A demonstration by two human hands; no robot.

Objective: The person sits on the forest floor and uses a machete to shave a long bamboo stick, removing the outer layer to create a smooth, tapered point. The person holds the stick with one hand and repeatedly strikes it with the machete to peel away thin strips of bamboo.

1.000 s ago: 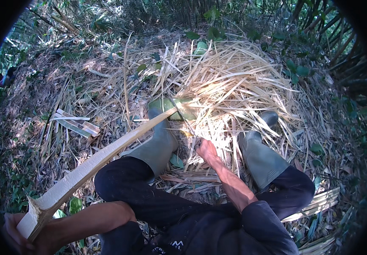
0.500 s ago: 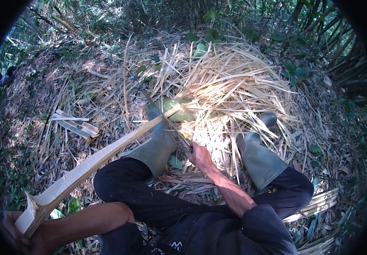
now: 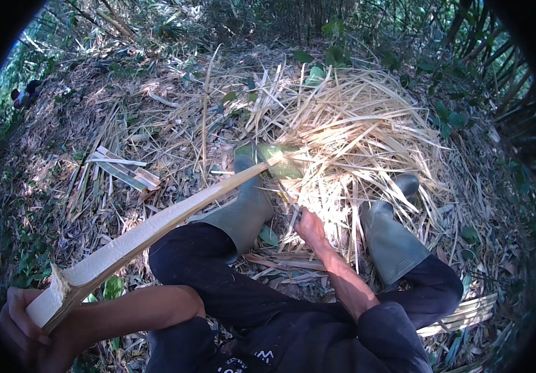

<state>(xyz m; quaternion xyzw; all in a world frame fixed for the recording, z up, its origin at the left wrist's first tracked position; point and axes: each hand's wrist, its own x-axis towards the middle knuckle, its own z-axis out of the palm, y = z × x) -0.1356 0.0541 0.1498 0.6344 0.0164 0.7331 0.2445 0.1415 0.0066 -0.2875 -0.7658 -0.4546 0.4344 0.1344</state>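
Observation:
A long pale length of split bamboo [image 3: 156, 229] slants across the view, with a raised node near its lower left end. My left hand [image 3: 22, 320] is closed around that thick end. The thin far end rests at a green bamboo log [image 3: 291, 169] on the ground. In my right hand [image 3: 311, 227], closed around its handle, is a long narrow-bladed knife [image 3: 284, 190]. The dark blade points away from me and crosses the bamboo close to its far end. How deep the edge sits in the bamboo is hard to tell.
A big heap of pale bamboo strips [image 3: 355, 124] spreads beyond my boots [image 3: 246, 214]. Several short split pieces [image 3: 122, 169] lie at the left. Bundled strips [image 3: 467, 314] lie beside my right knee. Leaf litter and undergrowth surround me.
The whole view has shifted, so most things sit slightly farther right. The knife blade has swung a little toward the bamboo's far end. Both hands keep their hold.

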